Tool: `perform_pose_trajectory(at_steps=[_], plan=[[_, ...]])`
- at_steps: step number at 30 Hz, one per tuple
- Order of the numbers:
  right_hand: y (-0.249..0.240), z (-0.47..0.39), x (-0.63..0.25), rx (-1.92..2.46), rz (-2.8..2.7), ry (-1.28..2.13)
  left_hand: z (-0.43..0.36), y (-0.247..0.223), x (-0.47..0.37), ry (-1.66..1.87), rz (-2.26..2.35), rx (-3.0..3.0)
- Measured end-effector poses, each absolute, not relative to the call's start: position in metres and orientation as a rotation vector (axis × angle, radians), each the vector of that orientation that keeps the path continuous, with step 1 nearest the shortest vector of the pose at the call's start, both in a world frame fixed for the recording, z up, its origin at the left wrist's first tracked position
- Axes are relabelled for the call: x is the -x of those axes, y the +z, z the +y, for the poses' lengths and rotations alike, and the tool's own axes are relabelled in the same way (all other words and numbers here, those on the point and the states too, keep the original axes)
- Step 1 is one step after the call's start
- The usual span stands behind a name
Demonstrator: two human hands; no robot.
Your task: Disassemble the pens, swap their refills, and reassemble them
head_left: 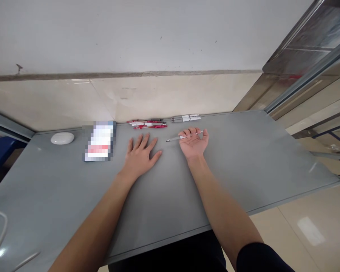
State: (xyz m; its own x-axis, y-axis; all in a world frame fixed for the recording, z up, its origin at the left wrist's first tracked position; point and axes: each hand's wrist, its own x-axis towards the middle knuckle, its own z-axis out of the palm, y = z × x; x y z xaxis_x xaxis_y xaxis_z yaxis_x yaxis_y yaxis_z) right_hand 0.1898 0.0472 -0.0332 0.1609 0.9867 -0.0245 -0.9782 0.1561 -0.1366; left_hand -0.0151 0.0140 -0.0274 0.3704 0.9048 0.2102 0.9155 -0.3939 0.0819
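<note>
My right hand (pixel 195 145) is turned palm up on the grey table, its fingers curled over a white pen (pixel 174 139). The pen's tip points left, toward my other hand, and its far end shows by my thumb. Palm down and with fingers spread, my left hand (pixel 140 155) lies flat on the table and holds nothing. Just beyond its fingertips is a bunch of red and white pens (pixel 149 124) along the back edge. Farther right, behind my right hand, several white pens (pixel 186 118) lie side by side.
A blurred-out phone (pixel 99 141) lies on the grey table (pixel 164 211) left of my left hand. Beside it sits a white rounded mouse-like object (pixel 62 138). A tiled wall (pixel 158 94) closes off the back. A white cable (pixel 2 226) loops at the lower left.
</note>
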Motion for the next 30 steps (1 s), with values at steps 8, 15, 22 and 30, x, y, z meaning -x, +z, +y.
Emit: perform_pose_trajectory(at_steps=[8,15,22,30], plan=[[-0.0300,0.0457,-0.1888,0.129,-0.034,1.420,0.0150,-0.0293,0.0156,-0.360,-1.699,2.563],[-0.0306,0.0457,-0.1893,0.163,-0.057,1.417,0.0149,-0.0293,0.0160,-0.354,-1.696,2.556],[-0.0322,0.0461,-0.1889,0.139,-0.058,1.426,0.0146,-0.0282,0.0160,-0.346,-1.698,2.567],[-0.0319,0.0467,-0.1892,0.120,-0.065,1.436,0.0153,-0.0305,0.0164,-0.379,-1.697,2.563]])
